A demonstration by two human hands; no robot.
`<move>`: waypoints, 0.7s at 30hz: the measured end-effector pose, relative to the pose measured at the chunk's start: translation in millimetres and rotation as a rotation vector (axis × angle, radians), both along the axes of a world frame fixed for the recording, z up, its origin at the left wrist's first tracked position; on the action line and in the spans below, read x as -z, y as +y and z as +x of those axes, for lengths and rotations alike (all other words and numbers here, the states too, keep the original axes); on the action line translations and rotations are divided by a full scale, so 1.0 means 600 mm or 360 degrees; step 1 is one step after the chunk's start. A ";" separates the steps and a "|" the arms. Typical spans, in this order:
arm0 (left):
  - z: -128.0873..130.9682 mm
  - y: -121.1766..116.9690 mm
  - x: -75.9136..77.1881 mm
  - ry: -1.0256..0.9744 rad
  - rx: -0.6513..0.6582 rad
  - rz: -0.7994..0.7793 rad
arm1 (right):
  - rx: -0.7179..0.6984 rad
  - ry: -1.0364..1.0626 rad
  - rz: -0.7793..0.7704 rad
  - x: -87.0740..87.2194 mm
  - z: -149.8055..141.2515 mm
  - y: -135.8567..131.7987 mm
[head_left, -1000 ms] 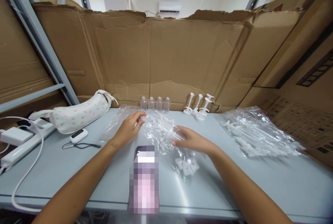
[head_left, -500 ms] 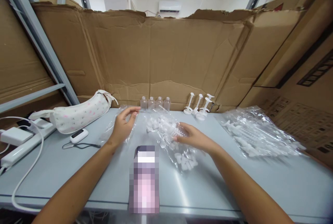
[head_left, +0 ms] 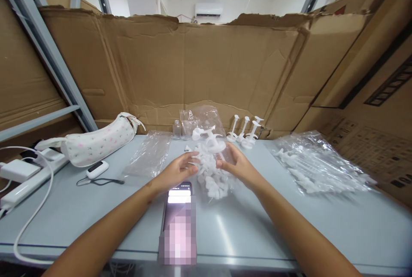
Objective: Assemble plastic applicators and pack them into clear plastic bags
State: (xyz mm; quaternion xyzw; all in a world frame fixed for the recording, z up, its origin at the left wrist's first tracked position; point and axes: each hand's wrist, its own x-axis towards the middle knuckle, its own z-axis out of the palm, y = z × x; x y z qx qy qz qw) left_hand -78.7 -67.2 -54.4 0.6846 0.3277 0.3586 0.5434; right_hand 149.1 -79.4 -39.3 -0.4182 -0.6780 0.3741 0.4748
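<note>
The clear bag of white parts (head_left: pixel 210 167) lies mid-table, long axis running front to back, its raised film end pointing toward the cardboard wall (head_left: pixel 144 66). The left hand (head_left: pixel 178 170), fingers spread, sits beside it; the right hand (head_left: pixel 241 165) curves along the opposite side, apparently to steady the contents, though whether it pinches film cannot be told.

The bag (head_left: pixel 203 116) is of clear, creased film and is located mid-tabletop (head_left: pixel 257 234), its loose upper end raised at the rear. Small white parts (head_left: pixel 212 174) are heaped in its lower portion. A larger white piece (head_left: pixel 216 145) with a rounded, flared base is positioned above the heap.
</note>
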 end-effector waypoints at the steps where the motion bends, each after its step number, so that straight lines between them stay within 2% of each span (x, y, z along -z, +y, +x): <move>1: 0.005 -0.006 0.000 -0.0041 0.0055 -0.0076 | -0.0017 0.0015 0.0014 0.001 -0.003 -0.001; 3: 0.013 -0.014 -0.001 -0.0106 0.0073 -0.0161 | -0.0036 0.0031 0.0066 0.004 -0.008 -0.004; 7: 0.019 -0.016 -0.001 -0.0155 -0.0099 -0.0101 | -0.0005 0.0022 0.0158 0.006 -0.015 -0.008; 11: 0.017 -0.014 -0.002 -0.0106 -0.0160 -0.0017 | 0.0063 0.0072 0.0089 0.005 -0.018 -0.010; 21: 0.014 -0.021 -0.004 -0.0124 -0.0150 -0.0030 | 0.0006 0.0119 0.0010 0.005 -0.021 -0.008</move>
